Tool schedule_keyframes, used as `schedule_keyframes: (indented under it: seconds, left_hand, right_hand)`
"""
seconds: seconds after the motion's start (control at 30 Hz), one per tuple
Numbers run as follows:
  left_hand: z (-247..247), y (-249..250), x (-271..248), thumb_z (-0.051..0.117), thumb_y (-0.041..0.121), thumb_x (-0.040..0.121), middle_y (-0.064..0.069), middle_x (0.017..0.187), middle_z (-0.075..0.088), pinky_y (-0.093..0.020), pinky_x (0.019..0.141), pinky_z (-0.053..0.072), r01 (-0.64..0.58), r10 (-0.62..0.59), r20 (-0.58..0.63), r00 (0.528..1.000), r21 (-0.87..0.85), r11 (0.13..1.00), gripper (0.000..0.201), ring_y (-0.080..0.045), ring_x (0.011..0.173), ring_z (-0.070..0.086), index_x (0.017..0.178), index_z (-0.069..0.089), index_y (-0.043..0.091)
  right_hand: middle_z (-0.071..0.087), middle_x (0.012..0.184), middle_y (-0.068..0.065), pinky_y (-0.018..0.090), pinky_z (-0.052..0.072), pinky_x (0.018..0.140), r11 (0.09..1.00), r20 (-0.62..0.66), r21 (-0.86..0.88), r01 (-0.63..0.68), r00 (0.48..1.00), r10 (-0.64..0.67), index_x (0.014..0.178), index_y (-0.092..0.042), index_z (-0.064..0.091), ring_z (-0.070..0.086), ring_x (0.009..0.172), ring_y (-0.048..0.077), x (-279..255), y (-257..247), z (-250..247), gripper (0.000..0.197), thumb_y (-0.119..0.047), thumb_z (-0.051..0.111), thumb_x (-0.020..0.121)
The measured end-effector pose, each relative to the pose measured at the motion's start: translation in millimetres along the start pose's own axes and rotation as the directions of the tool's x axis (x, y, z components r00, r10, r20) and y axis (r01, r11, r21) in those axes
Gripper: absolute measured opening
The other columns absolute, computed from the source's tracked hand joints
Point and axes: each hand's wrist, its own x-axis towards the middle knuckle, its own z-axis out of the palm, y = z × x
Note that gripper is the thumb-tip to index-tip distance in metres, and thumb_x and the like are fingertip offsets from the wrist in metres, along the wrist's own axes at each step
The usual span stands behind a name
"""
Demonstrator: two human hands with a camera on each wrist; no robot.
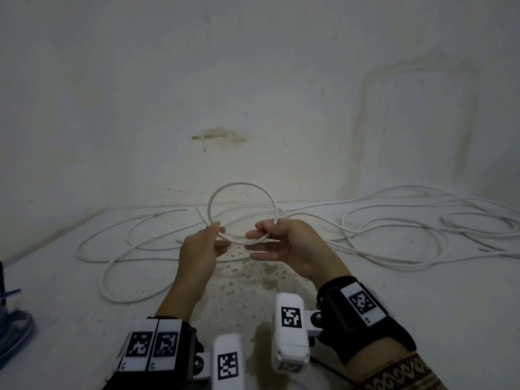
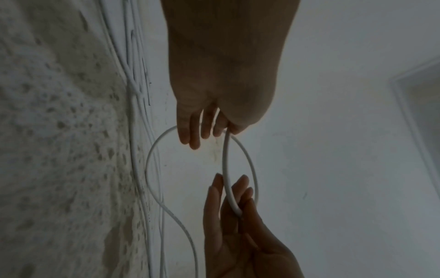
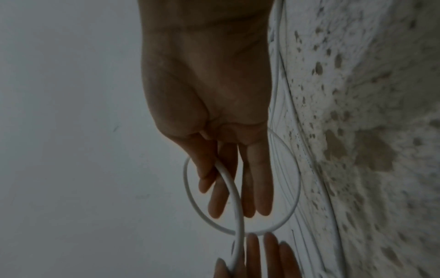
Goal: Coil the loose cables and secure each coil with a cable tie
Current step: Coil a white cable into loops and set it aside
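Note:
A white cable is bent into one round loop (image 1: 242,183) that stands upright above the table, held between both hands. My left hand (image 1: 218,229) pinches the loop's lower left between thumb and forefinger, the other fingers relaxed. My right hand (image 1: 261,232) grips the lower right where the strands cross, thumb over the cable. In the left wrist view the loop (image 2: 251,163) hangs between my left fingers (image 2: 190,135) and the right hand (image 2: 228,225). The right wrist view shows the cable (image 3: 234,197) crossing my right fingers (image 3: 214,203). The rest of the cable (image 1: 135,277) trails loose on the table.
More loose white cable (image 1: 450,220) lies tangled at the right, close to the stained wall (image 1: 219,136) behind. Blue strands (image 1: 12,327) and a dark object sit at the left edge. The speckled white tabletop (image 1: 253,291) shows between my forearms.

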Motion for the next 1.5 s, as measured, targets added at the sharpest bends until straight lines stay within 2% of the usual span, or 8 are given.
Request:
schedule_keyframes:
  seconds: [0.3, 0.47, 0.63, 0.77, 0.93, 1.13, 1.33, 1.5]
  left_hand:
    - [7, 16, -9, 0.029, 0.017, 0.103, 0.003, 0.054, 0.040, -0.024, 0.055, 0.049, 0.127, -0.017, 0.216, 0.976, -0.507, 0.853, 0.033, -0.010, 0.048, 0.041, 0.075, 0.046, 0.009]
    - [11, 14, -13, 0.030, 0.017, 0.102, 0.003, 0.055, 0.034, -0.021, 0.043, 0.033, -0.051, 0.083, 0.170, 0.982, -0.185, 0.981, 0.030, -0.010, 0.048, 0.030, 0.082, 0.050, 0.010]
    - [8, 7, -9, 0.031, 0.021, 0.102, -0.003, 0.068, 0.046, -0.019, 0.043, 0.034, -0.300, 0.291, 0.087, 0.953, 0.113, 0.947, 0.026, -0.007, 0.047, 0.040, 0.093, 0.054, 0.014]
    - [4, -1, -3, 0.034, 0.017, 0.101, -0.012, 0.090, 0.050, -0.009, 0.055, 0.039, -0.495, 0.540, 0.054, 0.840, 0.484, 0.721, 0.031, -0.017, 0.065, 0.048, 0.107, 0.059, 0.000]
    - [-4, -4, -1, 0.032, 0.020, 0.097, -0.015, 0.089, 0.061, -0.020, 0.067, 0.020, -0.615, 0.645, 0.266, 0.716, 0.678, 0.403, 0.040, -0.034, 0.083, 0.051, 0.100, 0.065, -0.002]
    - [-4, 4, -9, 0.039, 0.016, 0.100, 0.003, 0.082, 0.065, -0.006, 0.063, 0.040, -0.512, 0.340, 0.399, 0.852, 0.491, 0.705, 0.026, -0.009, 0.078, 0.059, 0.089, 0.063, 0.012]
    - [-5, 8, -10, 0.038, 0.018, 0.100, 0.003, 0.064, 0.051, -0.015, 0.054, 0.033, -0.515, 0.269, 0.482, 0.834, 0.502, 0.695, 0.035, -0.003, 0.058, 0.047, 0.067, 0.048, 0.015]
    - [-3, 7, -11, 0.044, 0.017, 0.099, 0.003, 0.060, 0.049, -0.022, 0.055, 0.033, -0.491, 0.226, 0.501, 0.835, 0.495, 0.717, 0.034, -0.007, 0.054, 0.043, 0.065, 0.049, 0.014]
  right_hand:
    - [0.062, 0.065, 0.009, 0.033, 0.054, 0.064, 0.968, -0.135, 0.208, 0.143, 0.984, -0.116, 0.090, -0.005, 0.059, 0.066, 0.070, 0.028, 2, -7, -7, 0.014, -0.019, 0.060, 0.089]
    - [0.056, 0.064, 0.008, 0.028, 0.048, 0.046, 0.980, -0.159, 0.037, 0.196, 0.969, -0.188, 0.097, -0.002, 0.063, 0.053, 0.045, 0.018, 2, -3, -5, 0.012, -0.007, 0.055, 0.090]
    - [0.054, 0.059, 0.002, 0.026, 0.042, 0.042, 0.952, -0.177, -0.185, 0.244, 0.944, -0.277, 0.090, -0.002, 0.067, 0.041, 0.041, 0.014, 4, 2, 3, 0.030, -0.031, 0.058, 0.093]
    - [0.045, 0.053, 0.002, 0.024, 0.038, 0.039, 0.905, -0.118, -0.346, 0.248, 0.945, -0.304, 0.082, -0.002, 0.069, 0.034, 0.037, 0.013, 5, 6, 7, 0.023, -0.022, 0.061, 0.091]
    - [0.038, 0.048, 0.002, 0.021, 0.024, 0.040, 0.865, -0.081, -0.467, 0.181, 0.966, -0.246, 0.079, 0.006, 0.070, 0.027, 0.038, 0.013, 3, 5, 11, 0.022, -0.015, 0.069, 0.082]
    - [0.039, 0.040, -0.003, 0.020, 0.025, 0.041, 0.846, -0.070, -0.502, 0.182, 0.966, -0.249, 0.070, 0.006, 0.068, 0.030, 0.040, 0.014, 4, 2, 2, 0.010, -0.002, 0.070, 0.076]
    - [0.065, 0.071, 0.020, 0.029, 0.057, 0.060, 0.818, 0.042, -0.475, 0.325, 0.936, -0.348, 0.114, -0.016, 0.057, 0.064, 0.062, 0.021, 2, 6, 6, 0.037, -0.002, 0.067, 0.081]
    - [0.067, 0.075, 0.018, 0.020, 0.054, 0.059, 0.715, 0.097, -0.588, 0.378, 0.911, -0.402, 0.092, -0.003, 0.065, 0.066, 0.061, 0.017, 4, 8, 9, 0.008, 0.001, 0.061, 0.086]
